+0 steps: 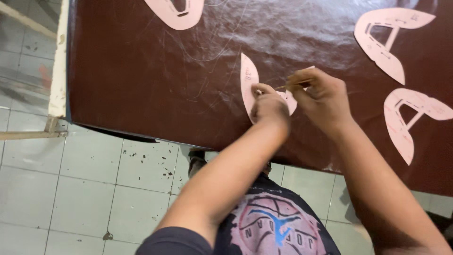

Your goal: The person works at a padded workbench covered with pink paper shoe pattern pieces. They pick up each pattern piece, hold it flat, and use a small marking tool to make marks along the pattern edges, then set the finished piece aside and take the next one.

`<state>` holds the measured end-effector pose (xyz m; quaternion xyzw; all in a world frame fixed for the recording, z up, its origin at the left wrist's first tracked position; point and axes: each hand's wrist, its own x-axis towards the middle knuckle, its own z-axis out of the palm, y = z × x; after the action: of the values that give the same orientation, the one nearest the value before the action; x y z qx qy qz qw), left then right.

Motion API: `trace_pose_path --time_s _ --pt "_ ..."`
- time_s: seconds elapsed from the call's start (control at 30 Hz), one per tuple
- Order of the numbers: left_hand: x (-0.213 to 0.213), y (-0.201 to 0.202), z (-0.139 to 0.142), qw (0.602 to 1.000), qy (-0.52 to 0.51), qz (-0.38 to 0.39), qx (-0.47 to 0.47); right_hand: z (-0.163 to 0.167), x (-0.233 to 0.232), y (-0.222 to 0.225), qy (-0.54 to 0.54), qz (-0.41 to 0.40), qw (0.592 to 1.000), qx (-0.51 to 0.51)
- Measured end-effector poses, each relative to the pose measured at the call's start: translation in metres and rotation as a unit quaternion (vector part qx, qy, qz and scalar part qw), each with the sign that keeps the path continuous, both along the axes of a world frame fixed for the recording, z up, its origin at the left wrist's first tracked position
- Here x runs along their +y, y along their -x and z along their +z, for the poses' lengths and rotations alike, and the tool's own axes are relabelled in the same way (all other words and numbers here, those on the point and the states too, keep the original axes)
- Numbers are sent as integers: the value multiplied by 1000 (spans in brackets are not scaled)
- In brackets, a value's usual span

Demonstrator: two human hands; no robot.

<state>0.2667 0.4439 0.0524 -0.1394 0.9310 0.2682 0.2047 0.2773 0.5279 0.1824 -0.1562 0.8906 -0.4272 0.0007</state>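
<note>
So the table (59, 71) has a white-painted edge along the left, and it's covered almost fully by a big sheet of dark brown leather (141, 80), glossy and scratched up with faint traced lines. Lying flat on it are pink paper patterns: one cut off at 12 o'clock (177, 12), one at 2 o'clock (384, 40), one at 3 o'clock (408, 123), and one near the middle (247, 82), partly covered. Below the table is pale tiled floor (85, 189), with dark scraps, probably leather offcuts.
</note>
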Motion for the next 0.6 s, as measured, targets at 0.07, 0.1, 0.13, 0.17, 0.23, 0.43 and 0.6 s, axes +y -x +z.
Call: trace_pose_path --time_s 0.07,0.1,0.13,0.17,0.23,0.43,0.6 --pt "10 -16 -5 981 96 -136 95 0 -21 12 -51 75 994 -58" --pt "14 -17 -6 976 117 -159 96 -2 -31 18 -81 125 985 -87" --pt "17 -19 -6 969 136 -180 99 -5 -38 24 -113 173 971 -117" --pt "20 -21 -5 965 150 -189 98 -10 -45 31 -177 219 953 -108" --pt "21 -23 -6 962 162 -197 93 -26 -60 40 -303 306 898 -90" --pt "25 -24 -11 958 177 -206 88 -59 -59 47 -370 354 858 -39" --pt "24 -22 -13 955 185 -212 89 -60 -61 45 -371 333 865 -61"
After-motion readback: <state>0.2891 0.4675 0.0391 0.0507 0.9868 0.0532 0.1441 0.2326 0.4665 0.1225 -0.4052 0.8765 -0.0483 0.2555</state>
